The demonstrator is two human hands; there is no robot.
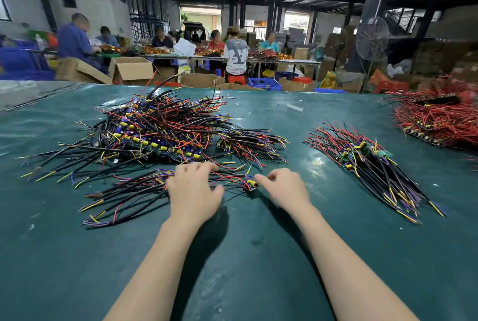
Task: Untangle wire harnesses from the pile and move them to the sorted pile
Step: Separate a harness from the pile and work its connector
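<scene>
Black-and-red harness (124,192) under the flat left hand (192,191), right hand (282,187) loose, empty; wires could snag the pile (160,129) just beyond.

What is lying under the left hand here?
A small loose bundle of harnesses on the green table: black, red, yellow and blue wires stick out either side of the left hand. The stretch beneath the palm is covered, so any grip cannot be seen.
</scene>
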